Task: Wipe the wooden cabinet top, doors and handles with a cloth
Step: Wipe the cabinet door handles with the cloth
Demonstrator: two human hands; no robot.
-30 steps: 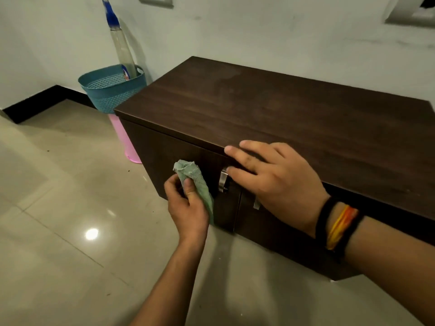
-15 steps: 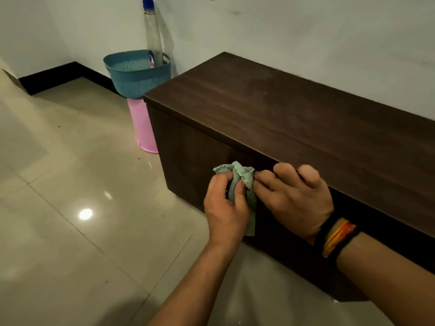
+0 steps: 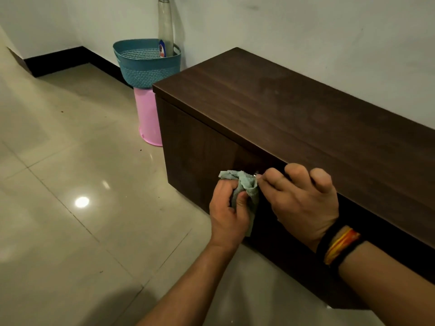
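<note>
Head view. A dark wooden cabinet (image 3: 294,118) stands against a pale wall on a glossy tiled floor (image 3: 70,184). The left hand (image 3: 229,214) grips a crumpled pale green cloth (image 3: 244,187), thumb and fingers curled tight around it, and presses it to the door front at a small metal handle (image 3: 256,173), of which only a glint shows. The right hand (image 3: 303,203) rests just beside the cloth, fingers bent and held together at the cabinet's top front edge, forefinger touching the cloth; coloured bands (image 3: 340,247) circle its wrist. Beyond the cabinet's left end, a teal basket (image 3: 146,64) holding a clear bottle (image 3: 166,27) sits on a pink bucket (image 3: 147,118).
</note>
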